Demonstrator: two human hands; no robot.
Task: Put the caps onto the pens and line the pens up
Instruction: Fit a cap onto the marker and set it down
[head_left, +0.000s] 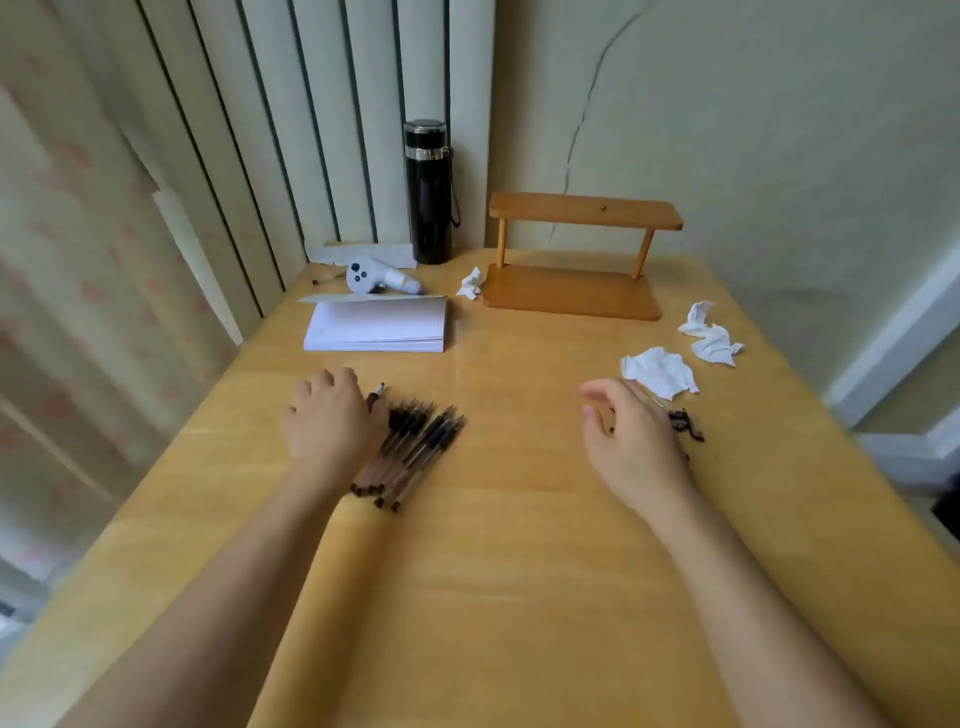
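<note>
Home room corner: wooden desk, curtains at left, cracked wall and black flask far back.

light: soft, even daylight | shadows: faint | edges: wide-angle bowing | focus: slightly soft

left hand palm-down, right hand loosely open

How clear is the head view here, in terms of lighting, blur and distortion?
Head view: soft, even light, no harsh glare on the table; wide-angle bending of the wall edges; right hand slightly motion-blurred; pens soft, so caps are hard to judge.
</note>
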